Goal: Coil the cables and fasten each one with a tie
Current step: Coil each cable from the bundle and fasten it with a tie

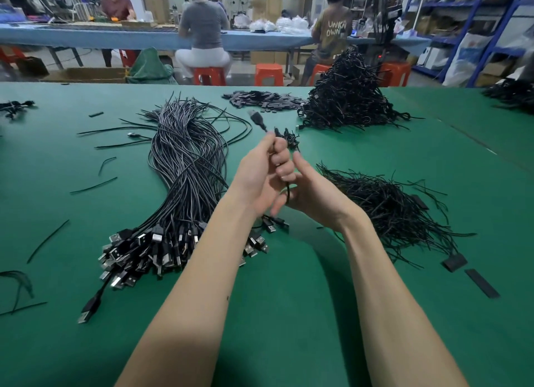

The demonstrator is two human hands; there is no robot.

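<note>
One cable [284, 191] is being coiled in the air above the middle of the bench [289, 314], with both hands raised over it. The left hand [265, 173] is curling its fingers round the coil, and a plug [258, 120] is sticking up past its knuckles. The right hand [310, 193] is lying against the left with its fingers fairly straight; a loop of cable is running across its thumb side, but whether it is pinching that loop cannot be told.

A thick bundle [185, 167] of uncoiled cables is lying toward the left edge, plugs pointing at the near edge. Loose ties [387, 210] are lying toward the right edge, and a heap [349, 97] of finished coils is sitting by the far edge.

The risk, as I judge it, is the coil springing open: no tie is seen in either hand, so one hand will be letting go to reach right, and a slack left grip would be freeing the loops.
</note>
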